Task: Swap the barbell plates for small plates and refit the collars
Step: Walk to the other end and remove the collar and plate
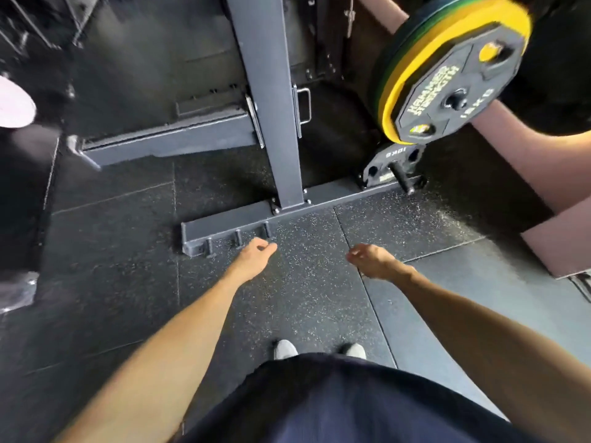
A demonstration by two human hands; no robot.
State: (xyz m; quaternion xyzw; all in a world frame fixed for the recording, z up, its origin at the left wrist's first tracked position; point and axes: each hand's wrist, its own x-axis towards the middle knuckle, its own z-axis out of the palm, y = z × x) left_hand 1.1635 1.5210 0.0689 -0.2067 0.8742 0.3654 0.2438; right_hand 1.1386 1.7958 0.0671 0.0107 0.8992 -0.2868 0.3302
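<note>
Hands hang over the speckled rubber floor point(307, 282), both holding nothing. The left hand point(256, 255) has its fingers loosely curled, just near of the rack's base beam point(230, 223) and its short pegs point(238, 239). The right hand point(371, 260) sits apart from it to the right, fingers likewise relaxed and slightly bent.

Up at the far right, a stack of plates sits on a storage peg: a black twelve-sided plate point(457, 87) (its face reads 15 KG, with yellow lettering) lies against a yellow plate point(415, 78), with a green-edged one point(393, 55) behind that. Lower down, near the floor, a smaller black plate point(388, 163) marked 10 KG hangs on a black peg point(401, 179) sticking out toward the camera.

The grey upright post point(271, 100) rises from the base beam in the middle of the scene. Two pale shoes point(284, 348) show at the near edge, above dark shorts point(335, 404).
</note>
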